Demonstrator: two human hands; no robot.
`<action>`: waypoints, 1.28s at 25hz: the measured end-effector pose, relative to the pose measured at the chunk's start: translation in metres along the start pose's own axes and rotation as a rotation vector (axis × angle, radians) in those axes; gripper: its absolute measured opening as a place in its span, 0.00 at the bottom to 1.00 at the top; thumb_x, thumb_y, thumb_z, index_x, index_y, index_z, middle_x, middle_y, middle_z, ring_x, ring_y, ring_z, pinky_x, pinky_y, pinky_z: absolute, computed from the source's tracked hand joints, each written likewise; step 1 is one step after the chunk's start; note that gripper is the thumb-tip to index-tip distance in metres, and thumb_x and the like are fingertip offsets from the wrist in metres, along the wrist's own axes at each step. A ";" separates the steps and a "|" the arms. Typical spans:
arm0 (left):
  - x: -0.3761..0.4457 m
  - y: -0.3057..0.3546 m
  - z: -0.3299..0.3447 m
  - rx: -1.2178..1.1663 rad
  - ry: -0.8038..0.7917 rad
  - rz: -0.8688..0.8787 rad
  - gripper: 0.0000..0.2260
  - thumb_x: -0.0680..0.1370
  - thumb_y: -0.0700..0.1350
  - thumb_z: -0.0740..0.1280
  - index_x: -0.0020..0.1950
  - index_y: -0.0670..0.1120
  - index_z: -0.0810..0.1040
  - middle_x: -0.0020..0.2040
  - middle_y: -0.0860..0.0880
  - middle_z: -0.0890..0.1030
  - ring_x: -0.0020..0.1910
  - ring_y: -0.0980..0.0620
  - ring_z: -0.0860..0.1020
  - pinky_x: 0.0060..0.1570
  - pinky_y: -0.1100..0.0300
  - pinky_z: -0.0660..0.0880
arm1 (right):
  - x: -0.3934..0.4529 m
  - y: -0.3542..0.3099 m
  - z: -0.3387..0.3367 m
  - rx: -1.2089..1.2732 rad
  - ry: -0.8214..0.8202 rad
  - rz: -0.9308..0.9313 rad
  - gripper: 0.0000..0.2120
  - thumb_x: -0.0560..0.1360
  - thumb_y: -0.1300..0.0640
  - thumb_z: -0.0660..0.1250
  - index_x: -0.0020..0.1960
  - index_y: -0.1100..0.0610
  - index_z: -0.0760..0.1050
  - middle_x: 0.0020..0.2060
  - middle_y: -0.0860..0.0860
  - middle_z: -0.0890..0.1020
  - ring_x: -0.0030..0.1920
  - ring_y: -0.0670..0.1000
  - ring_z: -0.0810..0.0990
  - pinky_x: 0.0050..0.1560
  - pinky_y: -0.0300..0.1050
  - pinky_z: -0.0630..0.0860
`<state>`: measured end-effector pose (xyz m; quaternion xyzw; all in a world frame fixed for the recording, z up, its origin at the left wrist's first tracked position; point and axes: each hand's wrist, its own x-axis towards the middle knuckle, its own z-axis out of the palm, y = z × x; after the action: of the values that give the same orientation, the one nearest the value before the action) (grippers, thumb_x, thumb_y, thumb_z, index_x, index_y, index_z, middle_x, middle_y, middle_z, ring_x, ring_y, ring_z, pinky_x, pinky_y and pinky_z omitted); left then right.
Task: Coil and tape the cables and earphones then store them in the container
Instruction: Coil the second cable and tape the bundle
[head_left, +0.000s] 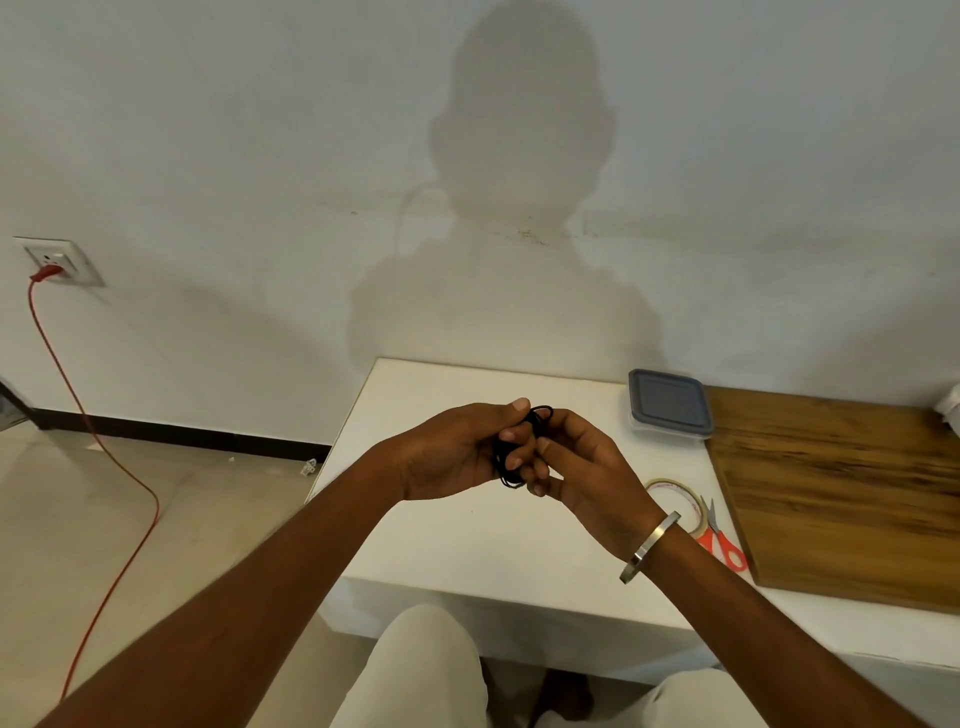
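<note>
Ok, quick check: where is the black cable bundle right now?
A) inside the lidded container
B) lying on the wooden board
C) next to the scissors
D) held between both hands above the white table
D: the black cable bundle is gripped by the left hand and the right hand, above the white table.
</note>
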<state>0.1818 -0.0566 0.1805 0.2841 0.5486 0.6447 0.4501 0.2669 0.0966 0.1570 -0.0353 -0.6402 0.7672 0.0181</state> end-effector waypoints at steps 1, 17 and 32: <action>0.001 0.000 0.001 0.025 0.004 -0.008 0.19 0.83 0.52 0.53 0.34 0.47 0.66 0.32 0.47 0.71 0.42 0.46 0.76 0.52 0.57 0.75 | 0.000 0.000 -0.001 -0.018 -0.012 -0.003 0.09 0.78 0.66 0.59 0.54 0.58 0.74 0.42 0.60 0.78 0.37 0.53 0.76 0.39 0.47 0.75; 0.014 -0.019 0.022 0.381 0.407 0.121 0.18 0.82 0.52 0.57 0.37 0.43 0.71 0.34 0.42 0.79 0.34 0.46 0.81 0.39 0.56 0.77 | 0.012 0.016 -0.008 -0.579 0.268 -0.232 0.05 0.74 0.61 0.64 0.43 0.55 0.69 0.33 0.54 0.78 0.32 0.54 0.76 0.33 0.47 0.76; 0.014 -0.018 0.016 0.129 0.395 -0.030 0.20 0.82 0.56 0.55 0.36 0.47 0.70 0.33 0.47 0.76 0.31 0.50 0.74 0.34 0.63 0.73 | 0.005 0.019 -0.005 -0.047 0.119 -0.072 0.13 0.76 0.68 0.60 0.53 0.52 0.69 0.40 0.56 0.80 0.38 0.49 0.77 0.42 0.40 0.74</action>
<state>0.1947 -0.0369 0.1655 0.1723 0.6706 0.6447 0.3240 0.2629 0.0988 0.1376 -0.0582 -0.6565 0.7475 0.0827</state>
